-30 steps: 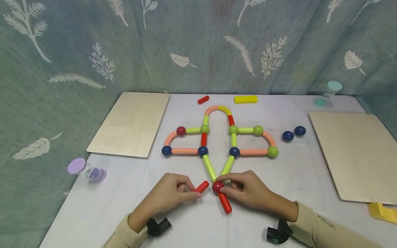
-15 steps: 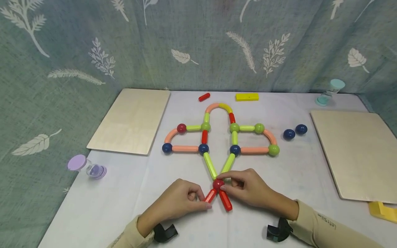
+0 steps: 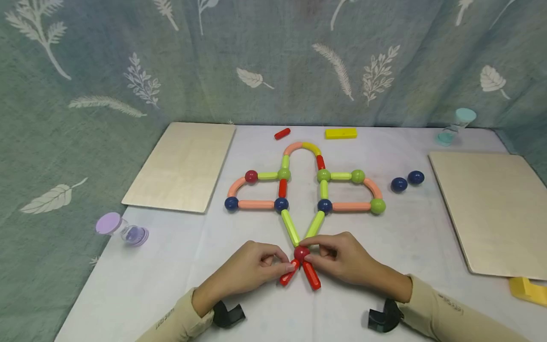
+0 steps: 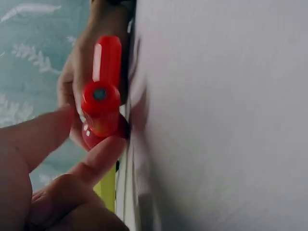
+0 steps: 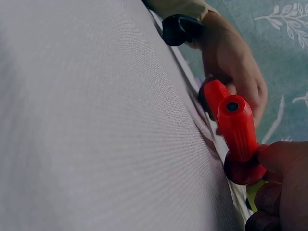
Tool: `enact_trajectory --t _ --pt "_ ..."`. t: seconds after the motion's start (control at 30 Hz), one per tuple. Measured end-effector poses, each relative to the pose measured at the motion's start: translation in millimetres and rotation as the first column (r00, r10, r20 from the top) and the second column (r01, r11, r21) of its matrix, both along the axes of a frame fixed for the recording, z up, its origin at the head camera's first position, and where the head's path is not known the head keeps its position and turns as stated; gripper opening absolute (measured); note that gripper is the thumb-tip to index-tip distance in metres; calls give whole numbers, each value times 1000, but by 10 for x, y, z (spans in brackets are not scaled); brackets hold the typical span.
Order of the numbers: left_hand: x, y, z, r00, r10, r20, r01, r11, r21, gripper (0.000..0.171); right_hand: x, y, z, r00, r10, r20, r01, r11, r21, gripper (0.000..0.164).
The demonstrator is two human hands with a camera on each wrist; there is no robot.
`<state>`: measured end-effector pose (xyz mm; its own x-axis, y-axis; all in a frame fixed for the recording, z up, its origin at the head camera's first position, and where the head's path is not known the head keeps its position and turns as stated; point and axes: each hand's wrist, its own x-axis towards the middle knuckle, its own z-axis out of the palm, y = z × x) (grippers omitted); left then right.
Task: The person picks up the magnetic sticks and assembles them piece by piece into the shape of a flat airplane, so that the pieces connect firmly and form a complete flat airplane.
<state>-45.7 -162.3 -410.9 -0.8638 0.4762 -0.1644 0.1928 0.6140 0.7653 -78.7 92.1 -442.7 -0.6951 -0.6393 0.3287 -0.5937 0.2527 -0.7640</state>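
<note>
At the near end of a figure of magnetic rods and balls sits a red ball (image 3: 301, 253). My right hand (image 3: 344, 259) pinches this ball between thumb and fingers. Two short red rods splay from it toward me: the left rod (image 3: 285, 279) and the right rod (image 3: 312, 277). My left hand (image 3: 252, 268) has thumb and forefinger at the left rod, close to the ball. In the left wrist view the end of that rod (image 4: 100, 94) shows between the fingertips. Two light green rods (image 3: 290, 228) run from the ball to blue balls (image 3: 281, 204).
Wooden boards lie on the left (image 3: 179, 166) and right (image 3: 491, 213). Two loose blue balls (image 3: 399, 185), a red rod (image 3: 282, 134) and a yellow block (image 3: 341, 134) lie around the figure. A purple sand timer (image 3: 124, 229) and a teal one (image 3: 456, 126) stand outward.
My left hand has brought its red rod rightward to the red ball, where it now lies as a second leg. Its fingers then shifted up toward the ball. The right hand stays put.
</note>
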Motion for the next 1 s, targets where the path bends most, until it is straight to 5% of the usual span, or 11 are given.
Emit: enact_trajectory --t 0.2,0.3,0.4,0.47,0.57,0.67,0.77,0.83,0.9,1.0 --pt "-324 -57 117 985 -8 -174 -8 996 -91 10 -1 66 20 999 -28 19 28 999 -16 26" --pt "-611 -125 248 956 -2 -294 -54 982 -182 11 -49 137 49 996 -91 -6 91 996 -8 25" --pt "-999 -174 382 913 16 -407 -116 968 -224 12 -158 269 102 975 -181 -126 186 982 28 25" --pt "-1250 -186 440 892 37 -451 -147 966 -212 13 -265 413 167 938 -255 -234 272 961 43 25" --pt "-1453 -156 475 888 -7 -459 -103 971 -214 11 -466 732 252 827 -409 -386 460 887 46 25" --pt "-1385 -57 481 916 -151 -371 83 978 -193 14 -662 1075 262 700 -582 -415 642 766 9 22" --pt "-1166 106 462 896 -370 -246 351 929 -119 21 -800 1343 191 620 -708 -338 750 662 -12 21" --pt "-1011 220 441 852 -489 -189 485 872 -70 25 -847 1450 138 595 -753 -281 783 622 -6 25" --pt "-893 307 405 814 -554 -172 554 831 -56 28 -871 1506 97 583 -772 -256 799 602 5 29" --pt "-804 351 297 800 -575 -173 574 817 -62 30 -885 1530 54 583 -776 -243 804 594 32 34"
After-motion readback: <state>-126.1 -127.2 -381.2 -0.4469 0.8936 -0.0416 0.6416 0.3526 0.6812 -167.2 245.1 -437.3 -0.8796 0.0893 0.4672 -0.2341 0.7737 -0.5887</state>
